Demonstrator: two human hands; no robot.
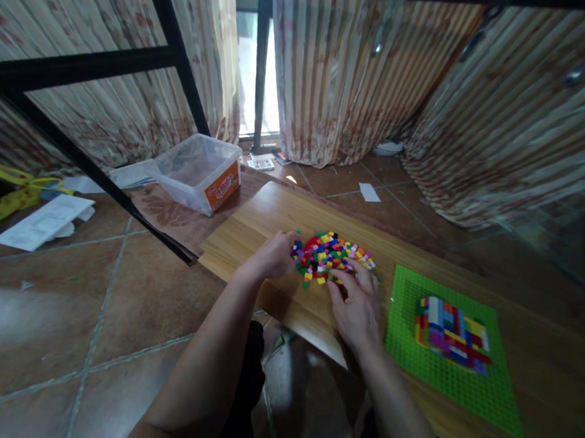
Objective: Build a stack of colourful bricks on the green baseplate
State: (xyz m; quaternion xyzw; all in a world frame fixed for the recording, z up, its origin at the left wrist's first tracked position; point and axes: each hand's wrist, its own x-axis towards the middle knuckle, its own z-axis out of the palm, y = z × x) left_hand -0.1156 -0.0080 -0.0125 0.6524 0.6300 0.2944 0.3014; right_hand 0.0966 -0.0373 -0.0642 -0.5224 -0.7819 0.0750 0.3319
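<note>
A loose pile of small multicoloured toy building bricks (320,251) lies on the low wooden table (263,210). My left hand (276,254) is at the pile's left edge, back of the hand up, its fingertips blurred and partly hidden. Over the right side of the pile, my right hand (359,304) reaches with thumb and fingers apart, touching or just above the bricks. To the right of that hand, a block built of many-coloured bricks (452,333) sits on a green baseplate (397,360).
Beyond the table's left end stands a clear plastic box (186,165) with an orange label. A black metal frame (109,189) slants down at the left. White moulded packaging (44,222) and yellow scissors-like handles (9,189) lie on the tiled floor. Striped curtains (342,82) hang behind.
</note>
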